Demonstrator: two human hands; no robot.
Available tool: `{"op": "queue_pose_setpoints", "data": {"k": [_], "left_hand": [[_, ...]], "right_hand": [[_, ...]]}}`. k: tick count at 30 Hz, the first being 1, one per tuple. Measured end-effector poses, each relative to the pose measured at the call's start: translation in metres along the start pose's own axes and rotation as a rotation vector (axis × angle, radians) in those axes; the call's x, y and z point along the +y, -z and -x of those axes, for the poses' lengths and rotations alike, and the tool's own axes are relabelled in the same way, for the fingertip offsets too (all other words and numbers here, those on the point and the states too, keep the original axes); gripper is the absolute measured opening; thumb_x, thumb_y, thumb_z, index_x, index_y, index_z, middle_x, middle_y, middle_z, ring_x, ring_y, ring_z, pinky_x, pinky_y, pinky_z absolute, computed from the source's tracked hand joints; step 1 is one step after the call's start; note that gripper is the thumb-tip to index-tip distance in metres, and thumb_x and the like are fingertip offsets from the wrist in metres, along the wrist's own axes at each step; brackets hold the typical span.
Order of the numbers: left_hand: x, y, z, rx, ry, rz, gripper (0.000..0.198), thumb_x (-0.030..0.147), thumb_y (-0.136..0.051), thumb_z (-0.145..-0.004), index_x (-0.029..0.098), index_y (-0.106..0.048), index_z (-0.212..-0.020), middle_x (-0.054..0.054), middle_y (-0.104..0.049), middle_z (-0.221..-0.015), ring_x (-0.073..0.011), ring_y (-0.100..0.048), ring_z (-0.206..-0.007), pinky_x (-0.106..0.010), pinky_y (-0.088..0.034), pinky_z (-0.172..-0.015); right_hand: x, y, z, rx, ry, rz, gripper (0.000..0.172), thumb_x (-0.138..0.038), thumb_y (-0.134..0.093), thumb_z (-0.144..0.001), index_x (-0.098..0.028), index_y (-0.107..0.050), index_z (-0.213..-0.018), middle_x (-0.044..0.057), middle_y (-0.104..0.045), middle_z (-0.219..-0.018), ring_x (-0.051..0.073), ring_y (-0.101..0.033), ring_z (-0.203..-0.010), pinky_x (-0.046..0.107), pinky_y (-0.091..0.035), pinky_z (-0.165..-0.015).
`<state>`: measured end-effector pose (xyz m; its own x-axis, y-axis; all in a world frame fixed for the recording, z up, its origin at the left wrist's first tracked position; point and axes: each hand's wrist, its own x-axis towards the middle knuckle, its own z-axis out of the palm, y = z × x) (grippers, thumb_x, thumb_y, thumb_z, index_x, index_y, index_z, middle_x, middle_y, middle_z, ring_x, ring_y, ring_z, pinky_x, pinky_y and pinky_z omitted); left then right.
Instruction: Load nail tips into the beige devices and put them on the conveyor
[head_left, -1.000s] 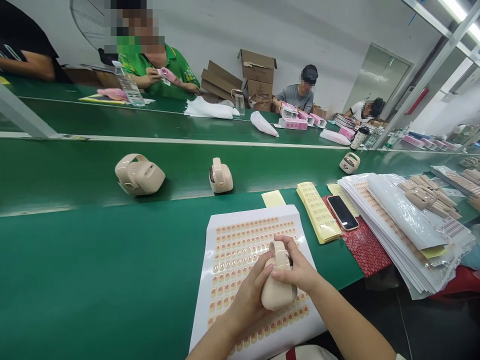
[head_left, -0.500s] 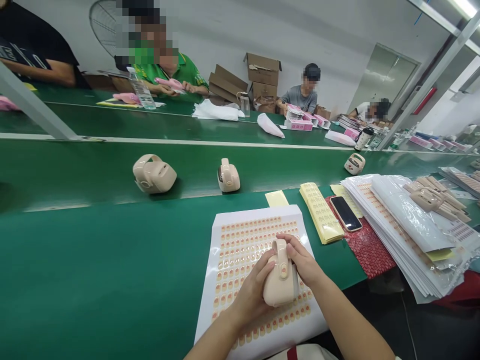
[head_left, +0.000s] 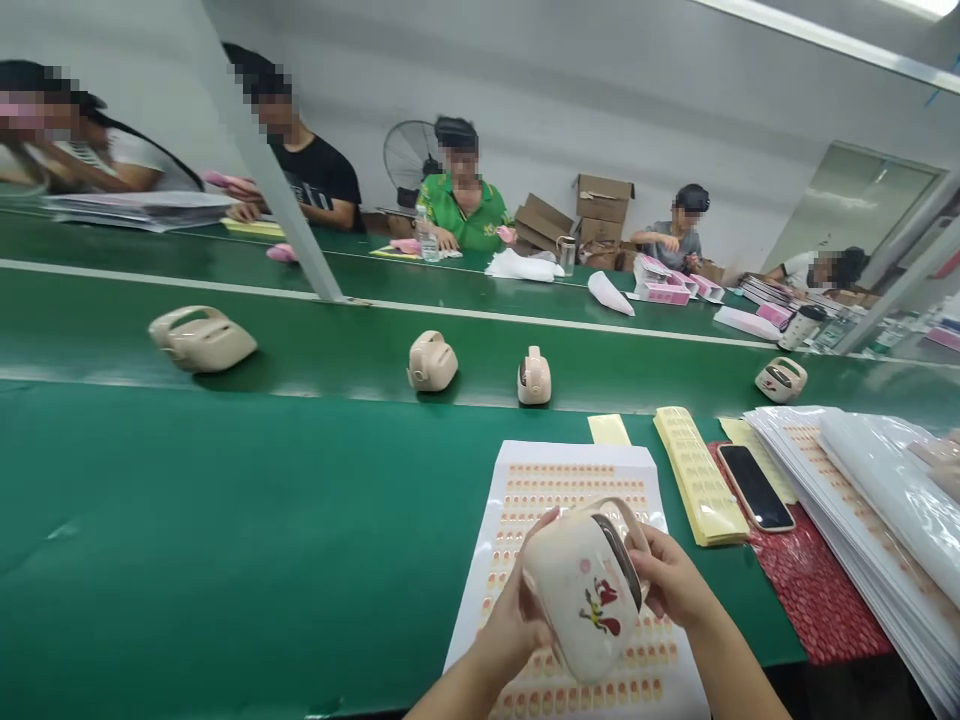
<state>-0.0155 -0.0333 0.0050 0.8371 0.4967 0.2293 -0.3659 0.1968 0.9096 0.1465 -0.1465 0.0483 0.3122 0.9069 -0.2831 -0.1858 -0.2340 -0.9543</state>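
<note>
Here, in the head view, the cream device [head_left: 570, 610] is held between your two hands, over the white sticker sheet [head_left: 517, 490] on the green worktop [head_left: 300, 540]. Its body is smooth and glossy with rounded corners, and it is tilted so that its decorated face is turned toward you. A cream loop handle [head_left: 636, 528] rises at the upper right, beside a dark panel [head_left: 619, 560] set along the edge of the face. The face bears a red, yellow and dark figure [head_left: 602, 606] and, above it, a round pink mark [head_left: 584, 566].

Your left hand [head_left: 517, 615] is partly closed, cupping the device's left side; your right hand [head_left: 675, 578] has its thumb and fingers bent in at the handle side, gripping it there.

The device's back is hidden, as are most of your left fingertips; the figure's finer detail is too blurred to read. You cannot tell whether the lower end touches the sheet. Device and hands cover much of the sticker rows, the bottom edge cuts off your forearms, and the right edge cuts off the paper stack [head_left: 847, 500].
</note>
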Motion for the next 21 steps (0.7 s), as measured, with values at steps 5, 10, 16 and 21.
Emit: {"op": "queue_pose_setpoints", "data": {"k": [5, 10, 16, 21], "left_hand": [[0.012, 0.024, 0.017, 0.326, -0.246, -0.664, 0.052, 0.038, -0.044, -0.088, 0.028, -0.025, -0.135, -0.013, -0.038, -0.137, -0.0286, -0.042, -0.123, -0.045, -0.045, -0.095], [0.022, 0.017, 0.032, 0.222, -0.431, -1.197, 0.047, 0.021, -0.054, -0.081, 0.025, -0.04, -0.126, -0.012, -0.044, -0.129, -0.0273, -0.046, -0.119, -0.04, -0.046, -0.095], [0.009, 0.028, 0.035, 0.649, -0.344, -0.955, 0.046, 0.031, -0.047, -0.084, 0.024, -0.036, -0.128, -0.014, -0.041, -0.132, -0.0302, -0.046, -0.118, -0.047, -0.046, -0.091], [0.029, 0.051, 0.04, 0.899, -0.193, -0.849, 0.057, 0.042, -0.058, -0.074, 0.026, -0.038, -0.125, -0.01, -0.048, -0.127, -0.0293, -0.051, -0.111, -0.045, -0.046, -0.09]], "right_hand": [[-0.021, -0.036, 0.001, 0.179, 0.028, 0.032, 0.045, -0.05, -0.069, -0.061, -0.015, -0.047, -0.08, -0.003, -0.043, -0.059, 0.002, -0.027, -0.036, 0.016, -0.018, -0.03], [-0.03, -0.083, -0.018, 0.131, -0.004, 0.053, 0.052, -0.054, -0.066, -0.06, -0.014, -0.048, -0.089, 0.001, -0.051, -0.069, 0.006, -0.039, -0.039, 0.019, -0.03, -0.032], [-0.017, -0.128, -0.035, -0.26, 0.049, -0.019, 0.061, -0.061, -0.064, -0.062, -0.015, -0.048, -0.098, -0.003, -0.046, -0.057, 0.005, -0.04, -0.04, 0.016, -0.031, -0.037], [-0.015, -0.145, -0.043, -0.654, 0.019, 0.044, 0.081, -0.059, -0.068, -0.06, -0.017, -0.038, -0.123, -0.006, -0.042, -0.054, 0.006, -0.043, -0.044, 0.016, -0.034, -0.042]]}}
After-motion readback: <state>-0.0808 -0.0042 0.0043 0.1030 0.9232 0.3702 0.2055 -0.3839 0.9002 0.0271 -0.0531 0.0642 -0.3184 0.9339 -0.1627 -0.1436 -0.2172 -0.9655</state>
